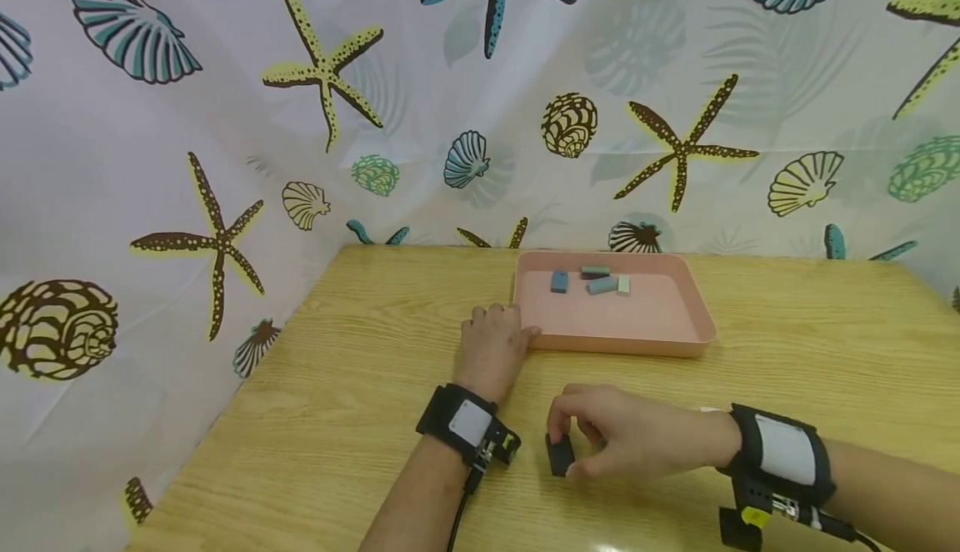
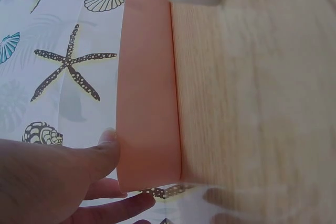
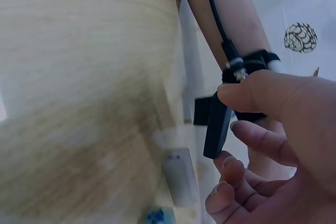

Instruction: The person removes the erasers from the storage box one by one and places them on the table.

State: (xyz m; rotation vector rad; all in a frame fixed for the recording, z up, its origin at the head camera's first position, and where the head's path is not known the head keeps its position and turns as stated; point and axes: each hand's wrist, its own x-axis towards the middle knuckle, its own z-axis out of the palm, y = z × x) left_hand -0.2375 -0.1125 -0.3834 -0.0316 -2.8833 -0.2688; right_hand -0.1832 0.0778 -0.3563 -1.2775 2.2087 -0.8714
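My right hand (image 1: 611, 429) pinches a small black rectangular block (image 1: 560, 455) between thumb and fingers, low over the table's front part. In the right wrist view the black block (image 3: 215, 129) tilts, its long side toward the camera. My left hand (image 1: 492, 350) holds the near left corner of a shallow pink tray (image 1: 592, 318), thumb at the rim and fingers by the side. The tray's outer wall (image 2: 149, 98) fills the middle of the left wrist view. Inside the tray lie a blue block (image 1: 559, 282), a dark green one (image 1: 596, 271), a light blue one (image 1: 602, 285) and a whitish one (image 1: 624, 285).
Below the right hand, a pale grey block (image 3: 180, 177) and a blue-patterned piece (image 3: 158, 216) lie on the wooden table (image 1: 360, 368). A curtain (image 1: 420, 102) printed with shells and starfish hangs behind and to the left. Each wrist wears a strapped camera with a cable.
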